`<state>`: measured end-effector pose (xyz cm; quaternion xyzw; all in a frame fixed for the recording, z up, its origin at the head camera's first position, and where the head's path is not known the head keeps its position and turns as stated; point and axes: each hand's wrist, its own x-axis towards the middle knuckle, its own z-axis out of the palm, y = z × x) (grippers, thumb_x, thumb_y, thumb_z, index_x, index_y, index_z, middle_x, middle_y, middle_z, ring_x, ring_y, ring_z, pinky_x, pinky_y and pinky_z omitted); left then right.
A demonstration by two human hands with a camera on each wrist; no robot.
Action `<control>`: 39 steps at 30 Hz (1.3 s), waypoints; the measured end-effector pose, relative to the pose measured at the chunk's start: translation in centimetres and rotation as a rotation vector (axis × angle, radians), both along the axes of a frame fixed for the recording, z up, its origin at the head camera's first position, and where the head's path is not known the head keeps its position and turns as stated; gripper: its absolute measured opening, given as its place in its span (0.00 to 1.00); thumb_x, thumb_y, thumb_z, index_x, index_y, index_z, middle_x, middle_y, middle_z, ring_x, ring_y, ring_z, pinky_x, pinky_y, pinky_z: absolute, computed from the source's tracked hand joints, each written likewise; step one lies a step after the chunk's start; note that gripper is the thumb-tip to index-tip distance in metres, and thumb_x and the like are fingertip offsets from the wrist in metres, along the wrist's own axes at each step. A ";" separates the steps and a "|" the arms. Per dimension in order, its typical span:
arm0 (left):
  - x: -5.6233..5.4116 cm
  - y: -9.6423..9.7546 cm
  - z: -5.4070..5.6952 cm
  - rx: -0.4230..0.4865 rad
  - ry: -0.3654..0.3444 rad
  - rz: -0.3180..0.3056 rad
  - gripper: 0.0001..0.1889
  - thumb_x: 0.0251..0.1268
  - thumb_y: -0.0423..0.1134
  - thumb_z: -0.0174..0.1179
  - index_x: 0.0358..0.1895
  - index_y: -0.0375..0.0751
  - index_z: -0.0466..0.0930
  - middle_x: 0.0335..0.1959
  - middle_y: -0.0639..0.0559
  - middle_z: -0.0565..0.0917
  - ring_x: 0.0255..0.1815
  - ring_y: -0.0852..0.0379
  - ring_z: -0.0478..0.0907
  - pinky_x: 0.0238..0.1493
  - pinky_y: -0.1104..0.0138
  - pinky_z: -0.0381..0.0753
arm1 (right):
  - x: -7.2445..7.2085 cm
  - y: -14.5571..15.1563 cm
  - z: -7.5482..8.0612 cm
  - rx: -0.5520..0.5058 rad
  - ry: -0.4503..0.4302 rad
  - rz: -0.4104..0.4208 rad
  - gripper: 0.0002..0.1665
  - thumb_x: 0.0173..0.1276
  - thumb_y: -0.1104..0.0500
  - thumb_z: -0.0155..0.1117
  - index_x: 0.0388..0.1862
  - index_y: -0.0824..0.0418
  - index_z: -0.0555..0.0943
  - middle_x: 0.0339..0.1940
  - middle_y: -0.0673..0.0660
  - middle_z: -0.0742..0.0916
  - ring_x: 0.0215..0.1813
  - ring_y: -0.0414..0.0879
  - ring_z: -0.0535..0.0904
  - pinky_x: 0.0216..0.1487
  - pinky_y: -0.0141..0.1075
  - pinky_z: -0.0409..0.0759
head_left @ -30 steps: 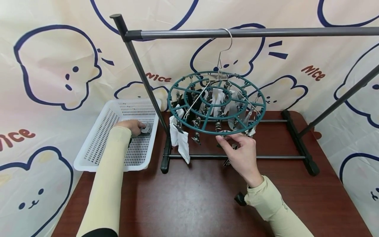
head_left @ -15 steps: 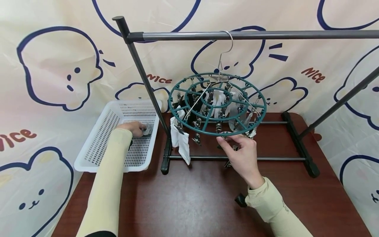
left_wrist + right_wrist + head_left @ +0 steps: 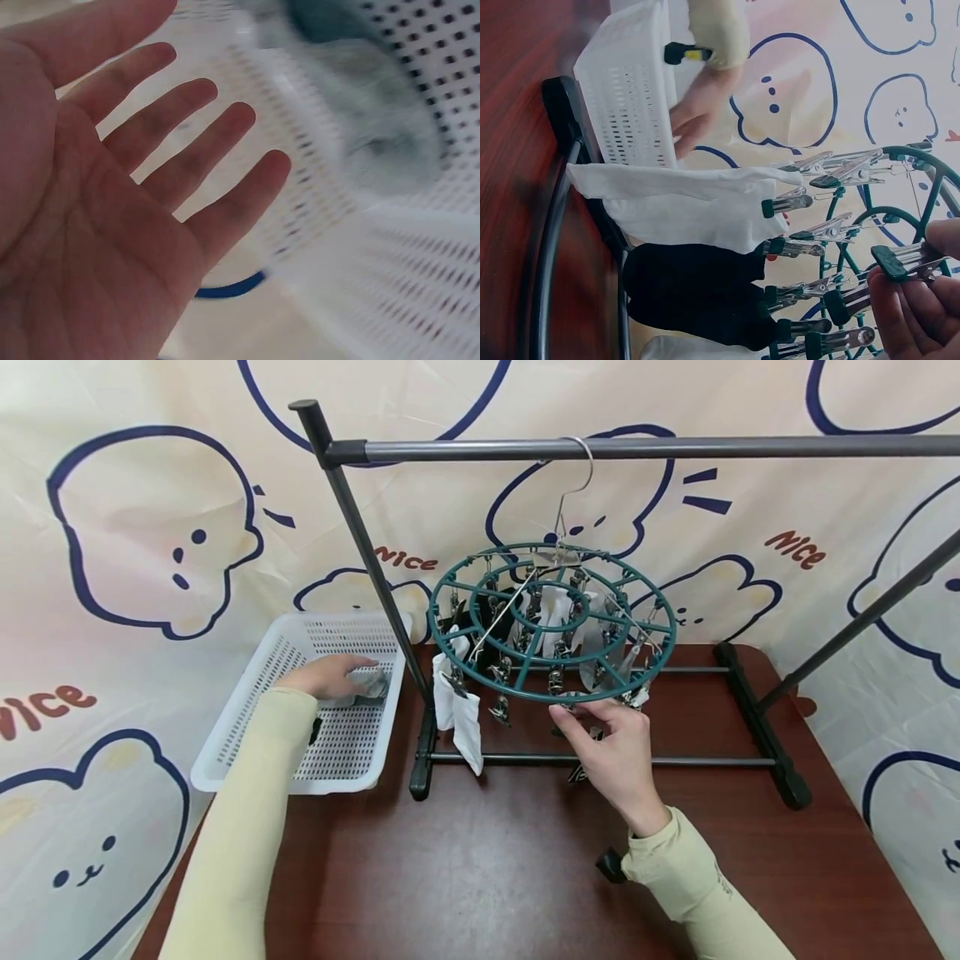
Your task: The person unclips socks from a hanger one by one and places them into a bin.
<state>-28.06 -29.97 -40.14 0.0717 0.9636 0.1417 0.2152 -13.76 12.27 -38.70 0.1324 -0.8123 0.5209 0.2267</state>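
My left hand (image 3: 324, 677) is inside the white basket (image 3: 217, 739), its fingers stretched out beside a grey sock (image 3: 371, 683). In the left wrist view, the palm and spread fingers hold nothing, and the grey sock (image 3: 382, 120) lies past the fingertips against the basket's perforated wall. At the front rim of the round green drying hanger (image 3: 517, 693), my right hand (image 3: 611, 752) pinches a metal clip. The right wrist view shows this clip (image 3: 901, 262) with dark green tips, between thumb and fingers. White socks (image 3: 690, 202) and black socks (image 3: 697, 292) hang from neighbouring clips.
The hanger hooks over the top bar (image 3: 480, 448) of a dark metal rack, whose left post (image 3: 367, 535) stands between basket and hanger. The rack's feet rest on a brown table (image 3: 450, 877). A patterned curtain (image 3: 150, 685) covers the wall behind.
My left hand has loosened from the grey sock; its fingers have straightened and it has shifted a little left and up. The right hand stays on the clip.
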 end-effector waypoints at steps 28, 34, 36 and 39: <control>18.0 -1.5 -4.2 0.142 0.774 -0.103 0.10 0.69 0.39 0.66 0.49 0.44 0.90 0.45 0.45 0.91 0.48 0.42 0.87 0.50 0.44 0.82 | 0.3 0.9 -0.2 0.046 0.025 -0.007 0.08 0.62 0.62 0.78 0.40 0.63 0.91 0.33 0.55 0.92 0.35 0.33 0.82 0.32 0.26 0.75; 17.7 -2.2 -7.4 0.109 0.934 -0.196 0.05 0.64 0.38 0.67 0.33 0.43 0.90 0.33 0.46 0.91 0.36 0.46 0.88 0.39 0.49 0.85 | 0.5 0.8 -0.2 0.081 -0.007 -0.008 0.11 0.63 0.60 0.78 0.43 0.64 0.90 0.35 0.55 0.92 0.35 0.36 0.83 0.32 0.28 0.76; 17.6 -2.3 -7.9 0.104 0.972 -0.200 0.08 0.67 0.40 0.64 0.33 0.43 0.90 0.33 0.46 0.91 0.36 0.46 0.88 0.38 0.49 0.85 | 0.5 0.8 -0.1 0.082 -0.016 -0.006 0.11 0.63 0.60 0.78 0.43 0.63 0.90 0.35 0.55 0.91 0.34 0.37 0.84 0.33 0.27 0.76; 17.4 -2.2 -8.3 0.105 1.006 -0.191 0.12 0.72 0.42 0.59 0.33 0.43 0.90 0.33 0.46 0.91 0.36 0.47 0.88 0.36 0.50 0.85 | 0.7 0.8 0.0 0.084 -0.015 -0.012 0.12 0.63 0.60 0.78 0.44 0.63 0.90 0.36 0.55 0.92 0.35 0.40 0.85 0.34 0.27 0.77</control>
